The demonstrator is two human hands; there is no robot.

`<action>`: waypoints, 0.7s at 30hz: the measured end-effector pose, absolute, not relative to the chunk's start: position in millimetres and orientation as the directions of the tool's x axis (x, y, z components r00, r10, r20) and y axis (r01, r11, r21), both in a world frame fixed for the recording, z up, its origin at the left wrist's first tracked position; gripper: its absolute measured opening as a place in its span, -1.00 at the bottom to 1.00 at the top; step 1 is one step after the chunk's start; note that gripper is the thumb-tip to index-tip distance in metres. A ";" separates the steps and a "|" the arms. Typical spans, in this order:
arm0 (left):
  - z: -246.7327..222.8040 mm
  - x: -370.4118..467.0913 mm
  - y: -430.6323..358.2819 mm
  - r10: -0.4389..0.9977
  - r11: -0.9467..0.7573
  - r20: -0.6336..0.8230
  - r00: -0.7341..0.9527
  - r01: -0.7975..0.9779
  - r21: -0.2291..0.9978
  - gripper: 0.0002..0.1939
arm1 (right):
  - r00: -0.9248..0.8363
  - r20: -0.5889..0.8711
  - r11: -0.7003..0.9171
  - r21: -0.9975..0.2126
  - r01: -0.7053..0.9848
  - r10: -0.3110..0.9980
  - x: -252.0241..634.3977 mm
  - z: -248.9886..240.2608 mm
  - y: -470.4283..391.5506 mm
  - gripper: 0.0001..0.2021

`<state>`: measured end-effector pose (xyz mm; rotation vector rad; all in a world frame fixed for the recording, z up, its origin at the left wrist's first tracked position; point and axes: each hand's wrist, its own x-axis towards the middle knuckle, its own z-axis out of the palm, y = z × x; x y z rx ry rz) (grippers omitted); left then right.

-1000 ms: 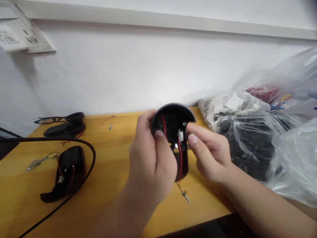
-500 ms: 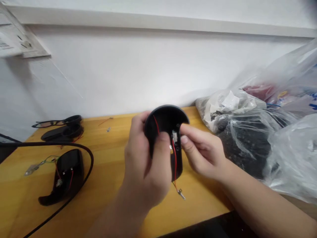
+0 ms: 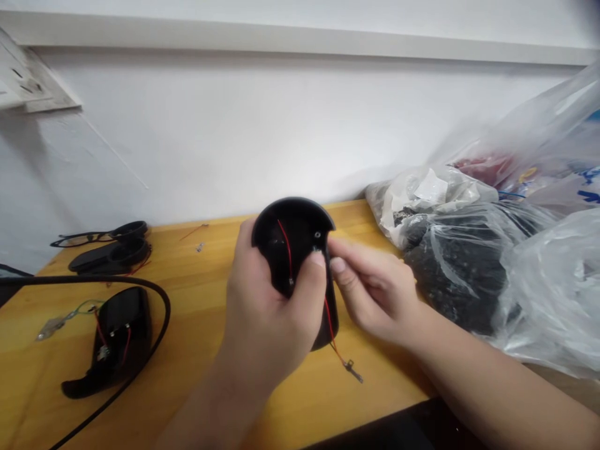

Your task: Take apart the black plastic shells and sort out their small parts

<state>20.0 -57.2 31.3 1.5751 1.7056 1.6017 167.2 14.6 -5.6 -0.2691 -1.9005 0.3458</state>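
My left hand (image 3: 274, 312) grips a black curved plastic shell (image 3: 300, 219), open side facing me, with its thumb pressed inside near the right edge. A red wire (image 3: 287, 247) runs down inside the shell. Another red wire (image 3: 330, 319) leads out of the lower end to a small metal piece (image 3: 353, 371) hanging over the table. My right hand (image 3: 370, 287) is closed at the shell's right edge, its index finger and thumb pinched there; whatever lies between the fingertips is too hidden to make out.
A second black shell (image 3: 124, 337) with wires lies at the left, beside a black cable (image 3: 166, 306). Behind are more black parts (image 3: 112, 253) and small metal bits (image 3: 200, 247). Plastic bags (image 3: 464, 269) fill the right. A socket (image 3: 28, 81) is on the wall.
The view has shifted slightly. My left thumb has moved from the shell's middle to its right side, now covering the small metal part there. The shell sits a little further left.
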 end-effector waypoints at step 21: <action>11.4 22.0 -40.8 0.894 -0.115 0.074 -0.442 -0.066 0.991 -0.74 | -0.463 0.758 0.878 -0.305 0.370 0.459 159.1 -11.6 6.5 -0.76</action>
